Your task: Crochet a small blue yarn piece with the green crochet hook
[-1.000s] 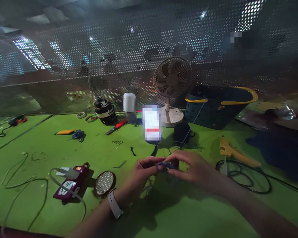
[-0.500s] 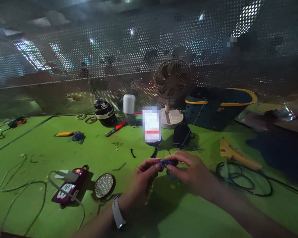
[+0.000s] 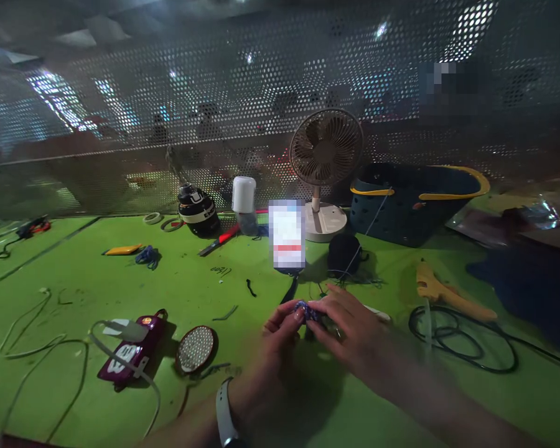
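Note:
My left hand (image 3: 284, 336), with a white watch band at the wrist, pinches a small blue-purple yarn piece (image 3: 303, 309) between thumb and fingers. It looks knitted or crocheted. My right hand (image 3: 350, 330) is closed at the piece's right side, its fingertips pressed against it. A pale, slim thing (image 3: 378, 313) sticks out beyond the right hand; most of it is hidden, and its kind is unclear. Just behind the hands lies a dark ball of yarn (image 3: 344, 254) with a thread running up from it. A lit phone (image 3: 287, 233), blurred out, stands upright in front of me.
A fan (image 3: 324, 227) and a dark basket (image 3: 392, 218) with yellow handles stand at the back. Right lies a yellow glue gun (image 3: 452, 298) with its coiled cord. Left are a purple power bank (image 3: 133, 354) with a cable, a round studded disc (image 3: 195, 350) and a yellow cutter (image 3: 122, 250).
My right hand has turned and its fingers have come down over the yarn piece, which is now more bunched. The pale slim thing has come into sight beyond that hand.

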Demonstrator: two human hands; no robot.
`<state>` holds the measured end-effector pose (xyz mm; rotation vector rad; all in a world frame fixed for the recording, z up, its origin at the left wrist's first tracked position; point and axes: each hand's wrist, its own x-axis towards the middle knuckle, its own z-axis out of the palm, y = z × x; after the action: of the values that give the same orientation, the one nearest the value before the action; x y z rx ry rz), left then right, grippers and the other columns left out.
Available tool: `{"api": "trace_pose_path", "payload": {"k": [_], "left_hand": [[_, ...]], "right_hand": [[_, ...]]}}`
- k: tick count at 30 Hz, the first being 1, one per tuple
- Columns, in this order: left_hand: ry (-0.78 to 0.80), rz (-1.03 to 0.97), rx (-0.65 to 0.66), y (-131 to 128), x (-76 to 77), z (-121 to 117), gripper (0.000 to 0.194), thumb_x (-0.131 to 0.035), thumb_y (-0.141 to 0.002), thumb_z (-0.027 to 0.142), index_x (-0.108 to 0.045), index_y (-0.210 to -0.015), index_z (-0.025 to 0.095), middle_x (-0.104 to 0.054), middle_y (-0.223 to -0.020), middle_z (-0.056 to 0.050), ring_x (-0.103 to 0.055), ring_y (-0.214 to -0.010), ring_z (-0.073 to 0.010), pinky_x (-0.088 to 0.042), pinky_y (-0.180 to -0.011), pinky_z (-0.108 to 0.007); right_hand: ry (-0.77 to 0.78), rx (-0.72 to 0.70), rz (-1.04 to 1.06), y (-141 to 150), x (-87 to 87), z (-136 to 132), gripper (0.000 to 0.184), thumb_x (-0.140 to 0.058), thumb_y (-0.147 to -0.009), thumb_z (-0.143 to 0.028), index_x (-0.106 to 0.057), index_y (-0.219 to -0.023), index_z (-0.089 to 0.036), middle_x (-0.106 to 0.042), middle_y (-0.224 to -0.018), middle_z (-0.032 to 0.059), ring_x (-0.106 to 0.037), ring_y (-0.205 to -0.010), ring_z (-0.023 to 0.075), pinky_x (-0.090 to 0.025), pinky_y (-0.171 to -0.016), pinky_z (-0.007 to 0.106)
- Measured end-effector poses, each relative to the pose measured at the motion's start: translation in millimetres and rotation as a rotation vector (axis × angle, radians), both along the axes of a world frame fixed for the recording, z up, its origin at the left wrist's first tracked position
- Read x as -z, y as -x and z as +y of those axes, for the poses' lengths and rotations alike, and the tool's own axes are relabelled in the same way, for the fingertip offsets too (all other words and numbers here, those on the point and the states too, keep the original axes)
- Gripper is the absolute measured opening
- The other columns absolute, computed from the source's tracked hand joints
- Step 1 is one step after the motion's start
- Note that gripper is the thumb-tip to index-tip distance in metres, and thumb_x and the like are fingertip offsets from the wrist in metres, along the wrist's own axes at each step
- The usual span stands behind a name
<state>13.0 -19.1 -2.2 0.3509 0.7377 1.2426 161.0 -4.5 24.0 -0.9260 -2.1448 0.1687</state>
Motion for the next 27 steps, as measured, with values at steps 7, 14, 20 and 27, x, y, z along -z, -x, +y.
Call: {"api": "trace_pose_path", "payload": {"k": [7,14,20,27], "left_hand": [[-0.052,0.208,0.281,18,-7.1,9,0.024,-0.087,-0.063,0.022,-0.072,-0.079,0.015,-0.073,-0.077,-0.002,-0.065,-0.070,-0.0103,-0.048,-0.070,-0.021],[-0.133,0.376,0.555,32,-20.9,18,0.030,-0.089,-0.057,0.016,-0.069,-0.080,0.014,-0.072,-0.068,-0.001,-0.065,-0.062,-0.0111,-0.048,-0.067,-0.025],[-0.110,0.367,0.352,29,-30.2,19,0.031,-0.091,-0.055,0.020,-0.068,-0.075,0.015,-0.065,-0.060,0.004,-0.053,-0.052,-0.0058,-0.036,-0.052,-0.019],[-0.130,0.440,0.202,24,-28.6,17,0.024,-0.089,-0.058,0.022,-0.073,-0.076,0.017,-0.064,-0.062,0.003,-0.044,-0.051,-0.0055,-0.027,-0.049,-0.021]], "right_hand": [[0.535,-0.197,-0.108,-28,-25.6,21,0.008,-0.068,-0.083,-0.024,-0.071,-0.089,-0.021,-0.073,-0.084,0.0037,-0.065,-0.077,0.0198,-0.050,-0.070,0.033],[0.692,-0.356,-0.107,-32,-33.2,20,0.014,-0.069,-0.080,-0.020,-0.072,-0.094,-0.023,-0.073,-0.086,0.0009,-0.065,-0.080,0.0171,-0.047,-0.072,0.030],[0.885,-0.266,0.143,-29,-21.7,21,0.028,-0.072,-0.080,-0.030,-0.063,-0.105,-0.022,-0.071,-0.103,0.0045,-0.067,-0.096,0.0209,-0.052,-0.083,0.036],[0.838,-0.144,0.165,-23,-23.3,15,0.031,-0.071,-0.080,-0.028,-0.058,-0.108,-0.023,-0.073,-0.094,0.0040,-0.069,-0.092,0.0212,-0.053,-0.078,0.034]]}}
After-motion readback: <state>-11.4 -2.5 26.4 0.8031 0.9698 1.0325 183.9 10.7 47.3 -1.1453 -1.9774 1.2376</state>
